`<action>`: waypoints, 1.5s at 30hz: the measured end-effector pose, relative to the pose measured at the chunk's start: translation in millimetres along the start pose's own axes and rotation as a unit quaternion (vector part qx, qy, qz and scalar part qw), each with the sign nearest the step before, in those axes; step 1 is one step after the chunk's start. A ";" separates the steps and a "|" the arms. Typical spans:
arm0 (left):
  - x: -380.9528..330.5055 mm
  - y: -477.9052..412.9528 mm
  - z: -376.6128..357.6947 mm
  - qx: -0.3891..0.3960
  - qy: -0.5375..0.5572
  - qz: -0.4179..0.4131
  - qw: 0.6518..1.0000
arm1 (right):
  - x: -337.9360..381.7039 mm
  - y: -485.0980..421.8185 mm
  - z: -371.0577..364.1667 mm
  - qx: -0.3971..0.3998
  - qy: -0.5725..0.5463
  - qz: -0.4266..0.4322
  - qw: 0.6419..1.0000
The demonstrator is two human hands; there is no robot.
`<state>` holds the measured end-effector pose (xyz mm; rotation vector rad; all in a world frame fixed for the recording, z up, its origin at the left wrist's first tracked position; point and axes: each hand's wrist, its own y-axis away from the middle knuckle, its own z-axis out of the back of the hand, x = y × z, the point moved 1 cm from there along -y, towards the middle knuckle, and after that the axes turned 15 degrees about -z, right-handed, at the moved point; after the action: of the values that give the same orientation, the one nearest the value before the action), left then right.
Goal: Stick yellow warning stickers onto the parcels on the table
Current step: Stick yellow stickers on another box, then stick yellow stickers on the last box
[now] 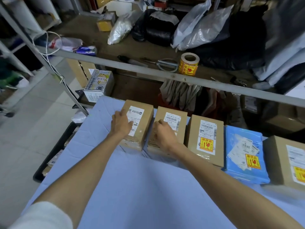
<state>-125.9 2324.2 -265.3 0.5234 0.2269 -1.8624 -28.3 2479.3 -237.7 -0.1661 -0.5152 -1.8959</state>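
The left hand (122, 123) lies flat, fingers spread, on the first brown box (146, 119). Right of that box, the right hand (163, 136) curls on the next box (183, 137); I cannot tell if it pinches anything.

Brown parcels (138, 119), yellow-red sticker roll (188, 65)

Mid-frame, the left hand (122, 123) lies flat on the leftmost brown cardboard parcel (146, 123) on the pale blue table (132, 187). The right hand (164, 135), fingers curled, rests on the neighbouring brown cardboard box (183, 134). A yellow sticker roll (189, 64) stands on the shelf (99, 40) above.
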 end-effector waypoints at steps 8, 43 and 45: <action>48.9 -11.1 -3.8 0.096 0.123 0.073 0.985 | 45.5 -17.1 -25.7 0.080 -0.026 -0.022 0.996; -60.0 252.1 -74.0 0.064 0.414 0.153 0.895 | -111.4 191.5 -56.8 0.139 -0.281 -0.164 0.935; -85.5 248.1 -89.9 0.084 0.408 0.133 0.900 | -138.9 198.4 -45.1 0.137 -0.294 -0.187 0.927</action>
<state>150.1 2346.0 -281.1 1.3768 0.5203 -1.3106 212.0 2520.2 -273.2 -0.4876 -1.2884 -2.1065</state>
